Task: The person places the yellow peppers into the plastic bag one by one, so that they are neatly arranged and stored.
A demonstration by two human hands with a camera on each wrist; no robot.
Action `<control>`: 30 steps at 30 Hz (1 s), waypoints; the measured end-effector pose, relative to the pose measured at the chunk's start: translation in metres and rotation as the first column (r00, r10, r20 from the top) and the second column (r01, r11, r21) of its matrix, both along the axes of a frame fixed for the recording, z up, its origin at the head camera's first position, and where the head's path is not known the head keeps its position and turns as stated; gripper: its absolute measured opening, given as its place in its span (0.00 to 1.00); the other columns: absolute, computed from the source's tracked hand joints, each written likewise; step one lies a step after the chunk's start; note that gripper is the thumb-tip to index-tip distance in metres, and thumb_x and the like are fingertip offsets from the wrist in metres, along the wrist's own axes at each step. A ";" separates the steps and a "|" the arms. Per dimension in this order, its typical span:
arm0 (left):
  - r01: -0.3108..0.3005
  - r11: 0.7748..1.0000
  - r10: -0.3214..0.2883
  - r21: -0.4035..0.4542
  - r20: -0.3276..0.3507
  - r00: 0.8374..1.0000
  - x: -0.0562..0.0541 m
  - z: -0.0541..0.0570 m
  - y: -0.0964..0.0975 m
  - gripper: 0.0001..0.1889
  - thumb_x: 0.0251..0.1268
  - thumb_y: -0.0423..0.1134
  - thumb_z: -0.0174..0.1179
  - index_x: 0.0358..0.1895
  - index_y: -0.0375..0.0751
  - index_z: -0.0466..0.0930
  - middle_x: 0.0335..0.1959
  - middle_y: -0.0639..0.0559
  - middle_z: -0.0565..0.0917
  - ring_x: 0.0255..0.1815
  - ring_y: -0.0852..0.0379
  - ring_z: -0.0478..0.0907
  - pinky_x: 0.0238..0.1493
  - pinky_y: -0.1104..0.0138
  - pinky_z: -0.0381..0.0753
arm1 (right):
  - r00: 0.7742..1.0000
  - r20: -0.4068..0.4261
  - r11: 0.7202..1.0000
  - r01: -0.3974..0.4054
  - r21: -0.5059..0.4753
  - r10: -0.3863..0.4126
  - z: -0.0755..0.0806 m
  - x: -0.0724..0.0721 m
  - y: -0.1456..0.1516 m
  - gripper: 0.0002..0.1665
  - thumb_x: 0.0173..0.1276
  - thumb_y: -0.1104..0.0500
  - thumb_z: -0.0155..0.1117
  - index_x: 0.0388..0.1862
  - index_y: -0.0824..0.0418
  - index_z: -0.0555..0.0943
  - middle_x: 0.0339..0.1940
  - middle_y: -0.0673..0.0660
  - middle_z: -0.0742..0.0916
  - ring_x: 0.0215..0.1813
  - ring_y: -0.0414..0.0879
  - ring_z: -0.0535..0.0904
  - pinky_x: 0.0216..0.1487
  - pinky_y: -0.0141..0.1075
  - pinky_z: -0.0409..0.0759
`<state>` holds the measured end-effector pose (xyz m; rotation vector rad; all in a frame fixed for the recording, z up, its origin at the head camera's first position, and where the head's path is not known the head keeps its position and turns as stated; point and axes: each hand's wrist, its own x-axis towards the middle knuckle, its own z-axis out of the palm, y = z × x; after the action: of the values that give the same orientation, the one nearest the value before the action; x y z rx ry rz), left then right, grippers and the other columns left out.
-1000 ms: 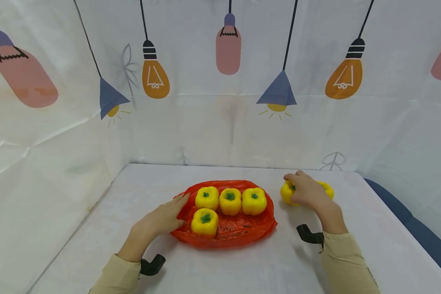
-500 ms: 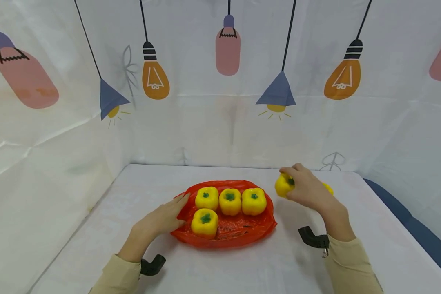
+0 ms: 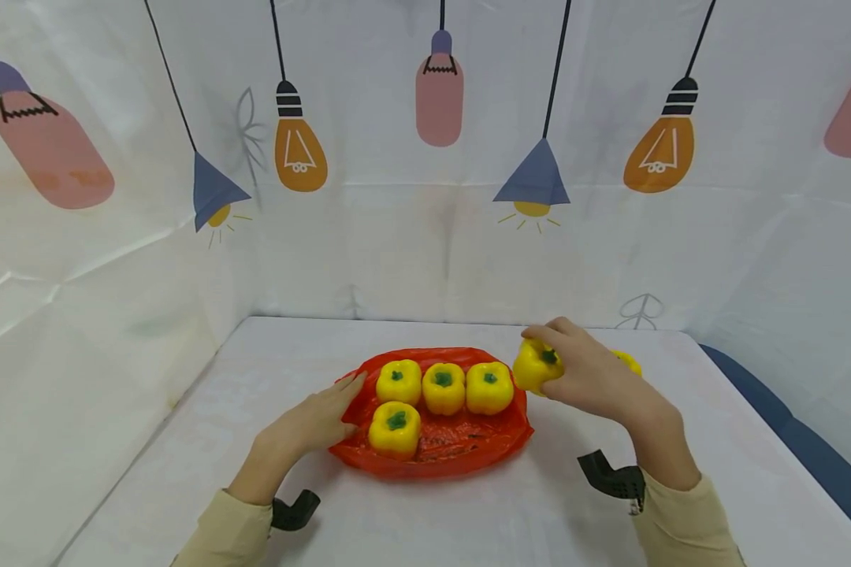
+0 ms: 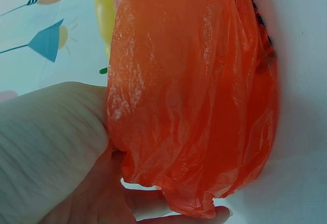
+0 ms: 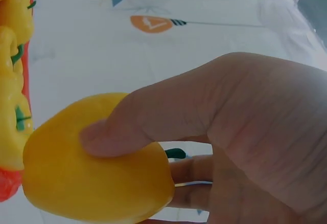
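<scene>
My right hand (image 3: pixel 596 374) pinches a yellow bell pepper (image 3: pixel 536 366) between thumb and fingers, its green stem facing the palm. The pepper is off the table, at the right rim of an oval tray (image 3: pixel 461 465) wrapped in red plastic. In the right wrist view the thumb presses flat on the pepper (image 5: pixel 92 183). My left hand (image 3: pixel 310 419) rests with outstretched fingers along the tray's left rim. From the left wrist camera the red plastic (image 4: pixel 189 91) fills the middle and covers part of that hand. Several yellow bell peppers (image 3: pixel 444 388) stand in the tray.
Another yellow pepper (image 3: pixel 627 362) lies on the white table (image 3: pixel 425 528) behind my right hand, mostly hidden by it. White sheeting with printed lamps (image 3: pixel 390 236) hangs along the back and sides. Something dark blue (image 3: pixel 787 409) shows past the table's right edge.
My right hand has picked the yellow bell pepper up off the table and carried it left to the tray's right rim. The left hand and the tray have stayed still.
</scene>
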<state>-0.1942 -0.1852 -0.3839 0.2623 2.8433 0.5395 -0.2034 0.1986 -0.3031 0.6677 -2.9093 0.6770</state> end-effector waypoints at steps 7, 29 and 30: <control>0.005 1.000 -0.005 -0.001 0.001 1.000 -0.002 -0.002 0.000 0.41 0.65 0.42 0.64 0.79 0.46 0.54 0.80 0.44 0.59 0.77 0.39 0.60 0.71 0.39 0.65 | 0.995 0.056 0.997 -0.082 -0.013 0.083 -0.003 0.007 -0.018 0.38 0.54 0.63 0.69 0.67 0.50 0.74 0.58 0.51 0.76 0.53 0.47 0.74 0.51 0.41 0.81; 0.003 1.000 -0.003 -0.008 0.009 1.000 -0.004 -0.003 0.000 0.41 0.66 0.42 0.64 0.79 0.46 0.54 0.80 0.44 0.58 0.77 0.39 0.61 0.72 0.39 0.64 | 0.960 0.160 0.969 -0.240 0.063 0.227 -0.037 0.016 -0.086 0.37 0.59 0.58 0.71 0.69 0.50 0.74 0.65 0.49 0.78 0.62 0.44 0.73 0.61 0.44 0.80; 0.005 1.000 -0.005 -0.009 0.008 1.000 -0.004 -0.004 0.000 0.41 0.66 0.42 0.64 0.79 0.46 0.54 0.80 0.43 0.59 0.77 0.38 0.61 0.72 0.39 0.64 | 0.960 0.165 0.967 -0.242 0.081 0.227 -0.039 0.017 -0.088 0.37 0.59 0.57 0.71 0.69 0.50 0.74 0.67 0.49 0.78 0.64 0.45 0.72 0.63 0.46 0.80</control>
<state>-0.1981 -0.1853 -0.3878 0.2650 2.8356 0.5255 -0.1867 0.1106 -0.3425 1.0302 -3.0524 0.6329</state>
